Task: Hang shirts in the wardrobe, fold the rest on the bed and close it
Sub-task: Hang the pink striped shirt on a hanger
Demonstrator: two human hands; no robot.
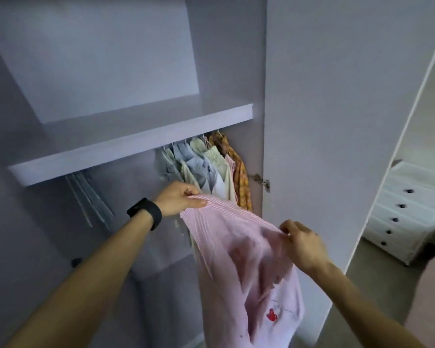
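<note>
A pink striped shirt [236,249] with a small red motif near its hem hangs between my hands in front of the open wardrobe. My left hand [180,198], with a black watch on the wrist, pinches its upper edge. My right hand [300,243] pinches the opposite edge, lower and to the right. Several shirts [206,167] in blue, pale green, pink and orange hang on hangers under the shelf [126,146], just behind the pink shirt. Whether a hanger is inside the pink shirt is hidden.
Empty hangers [88,199] hang at the left under the shelf. The wardrobe door [337,121] stands open on my right, its hinge [263,182] beside the hung shirts. A white chest of drawers [407,212] stands beyond the door.
</note>
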